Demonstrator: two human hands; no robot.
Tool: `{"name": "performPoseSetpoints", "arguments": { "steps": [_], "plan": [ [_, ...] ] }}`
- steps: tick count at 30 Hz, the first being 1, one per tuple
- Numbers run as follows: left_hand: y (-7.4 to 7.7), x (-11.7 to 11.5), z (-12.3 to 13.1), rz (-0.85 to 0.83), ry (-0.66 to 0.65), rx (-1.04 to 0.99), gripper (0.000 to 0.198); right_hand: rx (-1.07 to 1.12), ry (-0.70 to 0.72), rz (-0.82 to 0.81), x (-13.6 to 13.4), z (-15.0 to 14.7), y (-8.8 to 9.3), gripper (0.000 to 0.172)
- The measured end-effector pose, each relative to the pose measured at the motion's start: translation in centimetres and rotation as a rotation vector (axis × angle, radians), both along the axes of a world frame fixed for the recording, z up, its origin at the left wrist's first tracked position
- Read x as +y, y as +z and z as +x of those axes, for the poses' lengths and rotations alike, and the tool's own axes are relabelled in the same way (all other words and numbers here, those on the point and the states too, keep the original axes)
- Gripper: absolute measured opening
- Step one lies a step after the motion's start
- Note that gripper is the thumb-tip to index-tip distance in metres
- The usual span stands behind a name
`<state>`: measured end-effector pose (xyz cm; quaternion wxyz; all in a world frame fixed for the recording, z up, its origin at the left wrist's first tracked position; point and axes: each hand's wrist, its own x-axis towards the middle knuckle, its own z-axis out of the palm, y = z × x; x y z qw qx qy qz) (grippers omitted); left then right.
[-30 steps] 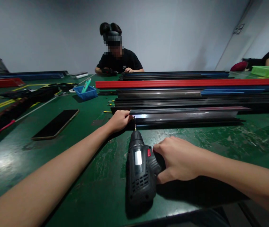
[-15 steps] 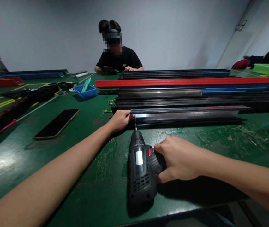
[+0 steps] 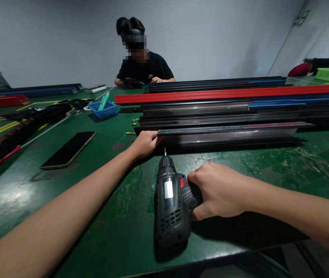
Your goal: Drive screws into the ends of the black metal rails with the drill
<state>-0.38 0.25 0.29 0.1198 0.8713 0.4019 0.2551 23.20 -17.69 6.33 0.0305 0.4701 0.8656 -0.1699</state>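
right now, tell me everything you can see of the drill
The drill is black, plastic-looking, with a marked collar, thin metallic bit, whitish patch, red part and vent slots toward its back. It is turned on its side, its handle gripped by the right hand. The bit points away from the wearer, toward the left end of a dark bar; whether the tip touches, or the body rests on the table, is unclear.

The right hand [image 3: 218, 191] grips a black pistol-shaped drill [image 3: 170, 210]; beyond that grip, the left hand [image 3: 143, 145] holds a long, glossy dark-grey channel [image 3: 231, 136].
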Motion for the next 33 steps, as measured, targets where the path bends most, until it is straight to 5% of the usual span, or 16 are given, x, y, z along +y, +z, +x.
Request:
{"name": "performPoseSetpoints", "arguments": {
  "steps": [33],
  "plan": [
    [0.20, -0.23, 0.19, 0.015, 0.013, 0.028, 0.042, 0.039, 0.007, 0.009, -0.16, -0.03, 0.08, 0.039]
  ]
}}
